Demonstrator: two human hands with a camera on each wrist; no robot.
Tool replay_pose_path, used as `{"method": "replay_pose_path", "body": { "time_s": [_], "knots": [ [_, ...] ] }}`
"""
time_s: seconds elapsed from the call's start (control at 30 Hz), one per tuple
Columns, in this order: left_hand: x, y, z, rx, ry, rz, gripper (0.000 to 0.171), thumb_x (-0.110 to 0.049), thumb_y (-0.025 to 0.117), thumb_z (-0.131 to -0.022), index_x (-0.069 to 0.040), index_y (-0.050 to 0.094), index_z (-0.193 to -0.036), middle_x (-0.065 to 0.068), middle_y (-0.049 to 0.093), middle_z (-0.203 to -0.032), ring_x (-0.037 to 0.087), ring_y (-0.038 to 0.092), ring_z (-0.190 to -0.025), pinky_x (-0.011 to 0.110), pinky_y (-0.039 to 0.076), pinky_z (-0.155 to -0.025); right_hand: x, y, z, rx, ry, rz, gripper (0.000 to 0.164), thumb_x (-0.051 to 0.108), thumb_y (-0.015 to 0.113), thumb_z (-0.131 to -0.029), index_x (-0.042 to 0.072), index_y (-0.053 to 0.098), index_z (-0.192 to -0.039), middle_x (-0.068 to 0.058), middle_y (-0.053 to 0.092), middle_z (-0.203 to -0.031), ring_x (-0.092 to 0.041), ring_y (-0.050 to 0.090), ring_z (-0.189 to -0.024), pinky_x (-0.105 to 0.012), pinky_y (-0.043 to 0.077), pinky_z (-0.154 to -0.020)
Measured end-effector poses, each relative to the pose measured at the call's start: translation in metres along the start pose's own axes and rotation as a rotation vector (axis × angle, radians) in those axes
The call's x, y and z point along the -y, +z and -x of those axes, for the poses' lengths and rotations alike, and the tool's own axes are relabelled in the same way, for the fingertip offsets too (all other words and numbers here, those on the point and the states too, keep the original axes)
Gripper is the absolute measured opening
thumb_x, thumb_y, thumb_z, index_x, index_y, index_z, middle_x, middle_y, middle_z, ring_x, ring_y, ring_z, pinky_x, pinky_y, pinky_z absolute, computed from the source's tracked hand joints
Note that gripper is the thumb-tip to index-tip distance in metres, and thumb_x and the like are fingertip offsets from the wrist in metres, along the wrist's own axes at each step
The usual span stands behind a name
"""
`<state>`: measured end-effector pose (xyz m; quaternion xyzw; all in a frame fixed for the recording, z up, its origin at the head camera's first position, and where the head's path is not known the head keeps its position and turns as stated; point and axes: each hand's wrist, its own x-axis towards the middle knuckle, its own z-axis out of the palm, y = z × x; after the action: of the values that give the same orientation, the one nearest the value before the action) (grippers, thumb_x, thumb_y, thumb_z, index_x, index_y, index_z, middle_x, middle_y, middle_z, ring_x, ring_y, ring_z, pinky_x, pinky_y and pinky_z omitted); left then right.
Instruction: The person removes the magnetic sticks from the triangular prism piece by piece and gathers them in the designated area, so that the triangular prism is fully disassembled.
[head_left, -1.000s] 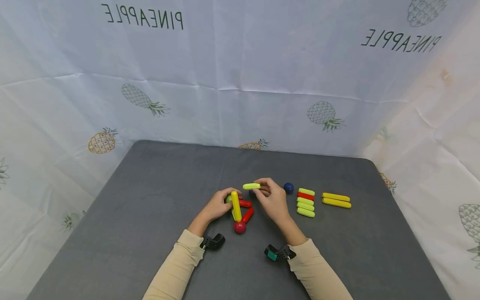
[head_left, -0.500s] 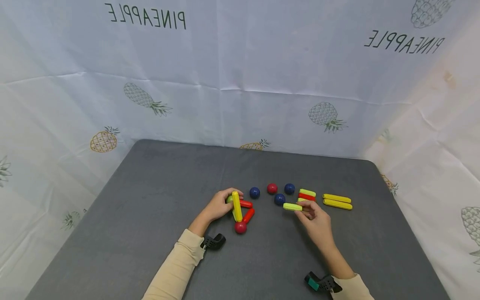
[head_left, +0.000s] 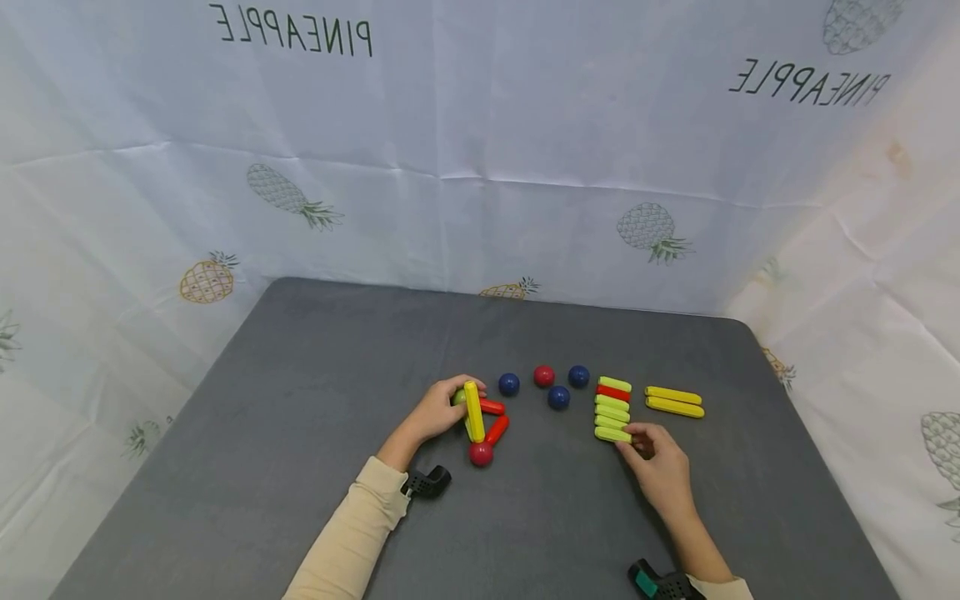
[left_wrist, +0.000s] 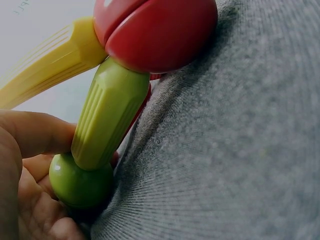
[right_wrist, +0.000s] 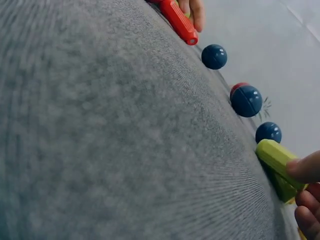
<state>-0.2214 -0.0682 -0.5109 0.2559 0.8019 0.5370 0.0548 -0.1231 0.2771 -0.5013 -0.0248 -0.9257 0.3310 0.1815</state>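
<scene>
My left hand (head_left: 433, 421) grips the green ball (left_wrist: 80, 182) of a toy build of sticks and balls, one finger against its short lime stick (left_wrist: 110, 115). A red ball (head_left: 481, 454) forms the near corner. From it a long yellow stick (head_left: 474, 412) slants up, and a red stick (head_left: 497, 430) runs off to the right. Another red stick (head_left: 491, 407) sticks out by the fingers. At the right, my right hand (head_left: 662, 471) pinches the end of a lime stick (head_left: 612, 434) between thumb and fingers, at the near end of a row of short sticks (head_left: 612, 401).
Blue balls (head_left: 509, 384) and a loose red ball (head_left: 544, 376) lie between the build and the row. Two long yellow sticks (head_left: 674, 407) lie side by side to the right. The grey table (head_left: 360, 350) ends at a pineapple-print cloth (head_left: 442, 233).
My right hand has carried the lime stick right and nearer, from beside the build to the row's near end. Balls it covered now show. My left hand and the build stay put.
</scene>
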Motion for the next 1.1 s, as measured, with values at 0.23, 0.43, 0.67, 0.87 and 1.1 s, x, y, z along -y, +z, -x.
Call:
{"method": "replay_pose_path", "body": {
  "time_s": [0.23,0.43,0.67,0.87,1.1],
  "knots": [
    [0.000,0.000,-0.001,0.002,0.002,-0.004,0.029,0.002,0.051,-0.088,-0.001,0.063,-0.115,0.013,0.068,-0.110,0.025,0.062,-0.103,0.031,0.048,-0.089,-0.003,0.003,-0.002,-0.034,-0.087,0.073,0.023,0.002,0.078,-0.075,0.005,0.067,-0.095,-0.007,0.061,-0.091,-0.021,0.059,-0.080,-0.036,0.048,-0.071],
    [-0.001,0.000,0.000,0.007,-0.002,-0.007,0.030,0.003,0.051,-0.088,-0.003,0.063,-0.115,0.011,0.068,-0.111,0.024,0.061,-0.103,0.030,0.047,-0.090,-0.001,0.002,-0.002,-0.063,-0.118,0.085,0.030,0.003,0.079,-0.074,0.003,0.065,-0.101,-0.010,0.059,-0.094,-0.023,0.059,-0.084,-0.039,0.047,-0.073],
    [-0.002,-0.002,0.002,0.023,0.015,-0.015,0.031,0.002,0.053,-0.087,-0.003,0.062,-0.116,0.012,0.067,-0.113,0.025,0.060,-0.103,0.034,0.045,-0.092,0.018,0.003,-0.004,-0.043,-0.195,0.007,0.038,0.002,0.078,-0.074,0.001,0.064,-0.109,-0.012,0.063,-0.102,-0.028,0.062,-0.090,-0.043,0.050,-0.077],
    [-0.002,-0.003,0.003,0.038,0.021,-0.054,0.033,-0.002,0.054,-0.085,-0.003,0.061,-0.117,0.010,0.067,-0.114,0.023,0.060,-0.102,0.032,0.045,-0.092,0.045,0.014,-0.013,0.045,-0.261,-0.110,0.041,0.003,0.078,-0.076,0.001,0.063,-0.114,-0.011,0.066,-0.108,-0.029,0.065,-0.095,-0.044,0.052,-0.081],
    [-0.002,-0.001,0.002,0.030,0.010,-0.048,0.032,-0.001,0.055,-0.086,-0.004,0.062,-0.117,0.010,0.067,-0.114,0.023,0.060,-0.103,0.033,0.044,-0.094,0.083,0.032,-0.023,0.232,-0.400,-0.201,0.047,0.008,0.076,-0.079,0.005,0.060,-0.123,-0.010,0.064,-0.117,-0.027,0.064,-0.100,-0.040,0.053,-0.083]
  ]
}}
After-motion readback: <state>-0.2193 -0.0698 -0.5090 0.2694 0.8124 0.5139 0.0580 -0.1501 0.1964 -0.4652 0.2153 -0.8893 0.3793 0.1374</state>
